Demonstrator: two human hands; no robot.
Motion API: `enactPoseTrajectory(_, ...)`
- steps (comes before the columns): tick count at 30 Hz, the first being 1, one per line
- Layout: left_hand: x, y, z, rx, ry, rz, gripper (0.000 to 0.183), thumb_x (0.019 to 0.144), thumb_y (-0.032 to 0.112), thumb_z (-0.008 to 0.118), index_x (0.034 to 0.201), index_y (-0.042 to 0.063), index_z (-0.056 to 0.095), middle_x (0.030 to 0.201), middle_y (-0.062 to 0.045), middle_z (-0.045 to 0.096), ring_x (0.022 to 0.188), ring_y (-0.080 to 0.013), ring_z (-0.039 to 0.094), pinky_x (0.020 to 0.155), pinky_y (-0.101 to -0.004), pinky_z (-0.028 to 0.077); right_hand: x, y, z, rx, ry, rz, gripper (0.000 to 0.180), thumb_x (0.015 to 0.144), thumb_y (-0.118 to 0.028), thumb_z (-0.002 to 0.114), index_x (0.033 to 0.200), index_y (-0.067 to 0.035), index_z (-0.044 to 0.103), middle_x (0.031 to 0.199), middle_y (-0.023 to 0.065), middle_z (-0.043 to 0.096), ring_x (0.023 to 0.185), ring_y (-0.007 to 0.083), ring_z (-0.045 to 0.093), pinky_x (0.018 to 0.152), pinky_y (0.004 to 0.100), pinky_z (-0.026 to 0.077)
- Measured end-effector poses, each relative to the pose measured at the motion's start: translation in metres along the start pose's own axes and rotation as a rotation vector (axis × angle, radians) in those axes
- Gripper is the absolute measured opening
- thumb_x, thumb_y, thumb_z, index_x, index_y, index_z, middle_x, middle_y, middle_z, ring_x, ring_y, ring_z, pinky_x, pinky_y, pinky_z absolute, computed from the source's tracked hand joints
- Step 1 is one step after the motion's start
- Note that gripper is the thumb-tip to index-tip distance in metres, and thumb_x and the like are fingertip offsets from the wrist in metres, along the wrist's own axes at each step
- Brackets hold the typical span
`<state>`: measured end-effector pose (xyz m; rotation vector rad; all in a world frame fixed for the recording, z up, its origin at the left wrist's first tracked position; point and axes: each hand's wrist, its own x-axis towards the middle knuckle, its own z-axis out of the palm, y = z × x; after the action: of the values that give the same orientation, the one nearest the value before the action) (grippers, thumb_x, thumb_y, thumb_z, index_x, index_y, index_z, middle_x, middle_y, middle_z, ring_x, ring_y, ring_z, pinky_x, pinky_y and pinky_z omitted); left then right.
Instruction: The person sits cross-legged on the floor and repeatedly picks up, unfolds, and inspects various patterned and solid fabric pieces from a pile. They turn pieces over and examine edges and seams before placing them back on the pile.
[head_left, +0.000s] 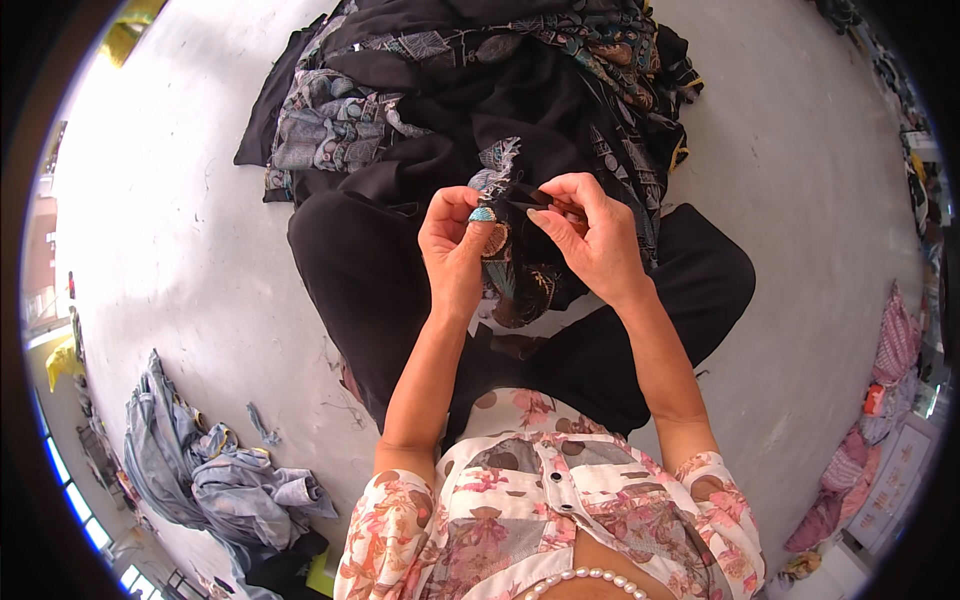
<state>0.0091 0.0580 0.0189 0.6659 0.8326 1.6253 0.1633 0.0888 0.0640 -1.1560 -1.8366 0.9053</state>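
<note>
My left hand (454, 251) pinches the frayed edge of a patterned fabric strip (497, 241) between thumb and fingers. Something turquoise and striped covers the tip of the left thumb; I cannot tell whether it is fabric or a cover. Opposite it, my right hand (596, 232) pinches a fold of thin black cloth (529, 196) that joins the same piece. Loose threads stick up between the two hands. Beyond them spreads a large heap of black fabric (480, 90) with embroidered-looking patterned bands, partly over my legs.
I sit on a pale floor (787, 187) with scattered thread bits. Crumpled grey-blue cloth (232, 465) lies at lower left beside a small scrap (261, 424). Pink cloth bundles (847, 465) and a white box (889, 480) line the right edge.
</note>
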Motion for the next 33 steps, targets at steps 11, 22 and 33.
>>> enactPoseTrajectory(11,-0.002,0.002,0.004,0.070,-0.031,0.010,0.011,0.086,0.001,0.060,0.094,0.003,0.053,0.085,0.002,0.057,0.073,-0.0020,0.052,0.063,-0.0155,0.042,0.003,0.004,0.008,-0.276,0.107,-0.278,0.018,0.079,-0.008,0.071,0.089,-0.003,0.057,0.068,0.0009,0.059,0.056,0.0052,0.052,0.051,0.0199,0.044)
enactPoseTrajectory(22,0.004,0.010,0.003,0.178,-0.024,0.010,0.013,0.084,-0.001,0.060,0.095,0.002,0.053,0.081,0.001,0.056,0.068,-0.0032,0.051,0.061,-0.0167,0.042,-0.007,0.012,0.018,0.007,0.129,-0.105,0.027,0.070,0.003,0.071,0.094,-0.004,0.060,0.087,-0.0029,0.059,0.056,0.0033,0.040,0.050,0.0171,0.034)
enactPoseTrajectory(33,0.015,0.027,-0.013,0.167,-0.228,-0.529,0.022,0.079,0.012,0.055,0.093,-0.002,0.066,0.069,0.003,0.057,0.060,-0.0044,0.045,0.058,-0.0184,0.035,0.014,0.003,-0.021,0.422,-0.026,0.274,0.021,0.091,-0.024,0.058,0.078,-0.009,0.052,0.066,-0.0108,0.035,0.056,-0.0018,0.028,0.046,0.0160,0.023)
